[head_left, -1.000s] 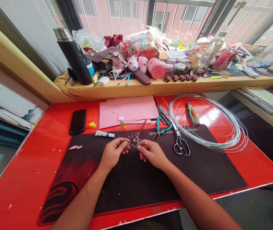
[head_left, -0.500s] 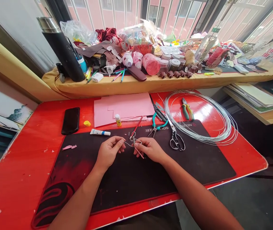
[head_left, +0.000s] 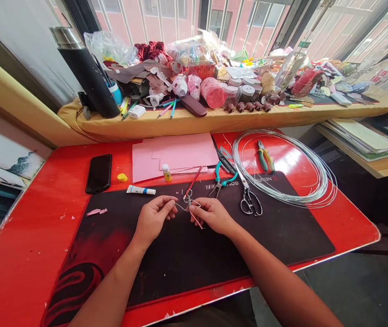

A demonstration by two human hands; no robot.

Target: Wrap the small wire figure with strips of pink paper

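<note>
Between my hands, above the dark desk mat (head_left: 187, 259), is a small bent wire figure (head_left: 189, 200) with a loop at its top and a coiled middle. My right hand (head_left: 210, 214) pinches its coiled part, and a thin pinkish strip (head_left: 196, 220) sticks out below those fingers. The thumb and fingertips of my left hand (head_left: 155, 215) are closed on a loose wire end (head_left: 180, 207) that runs across to the figure. A red pen-like stick (head_left: 193, 180) lies just behind the figure. Beyond my right hand lie teal-handled pliers (head_left: 219, 178) and scissors (head_left: 249, 200).
A big wire coil (head_left: 319, 181) and yellow-green pliers (head_left: 265, 156) lie at the right. Behind the mat are pink sheets (head_left: 176, 152), a glue stick (head_left: 166, 172), a tube (head_left: 141, 190) and a phone (head_left: 99, 174). A black flask (head_left: 88, 77) stands on the cluttered sill.
The view has shifted, so the desk sits further left in the picture. The pinkish strip now shows below my right fingers. Both hands keep their pinch, with the wire still stretched between them.
</note>
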